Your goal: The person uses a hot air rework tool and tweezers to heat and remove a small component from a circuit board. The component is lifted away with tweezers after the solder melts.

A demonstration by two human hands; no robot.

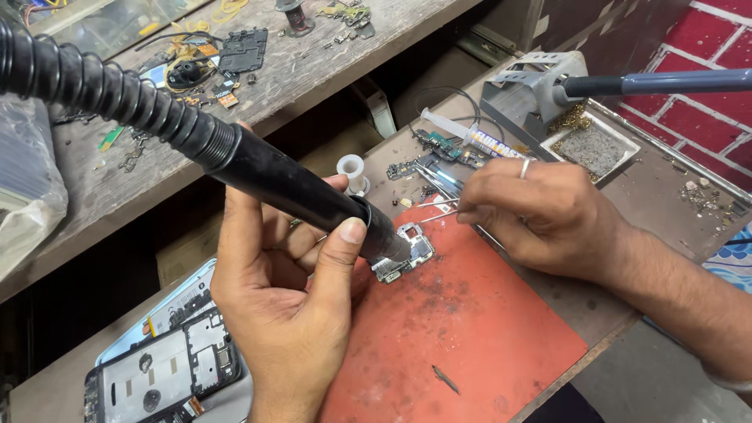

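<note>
nearest us lies an opened black phone frame (168,376) at the mat's left. our left hand (286,294) wraps its fingers around a black hot-air wand with ribbed hose (235,160), nozzle over a small silvery circuit board (403,252) on the worn orange rubber mat (462,329). our right hand (533,211) pinches thin metal tweezers (440,215) just beside the board. beyond sits a clear syringe (462,135).

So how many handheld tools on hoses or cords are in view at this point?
2. The black hot-air wand is in the left hand, nozzle over the small circuit board. The blue-handled soldering iron rests in its stand at top right. Others may be hidden.
</note>
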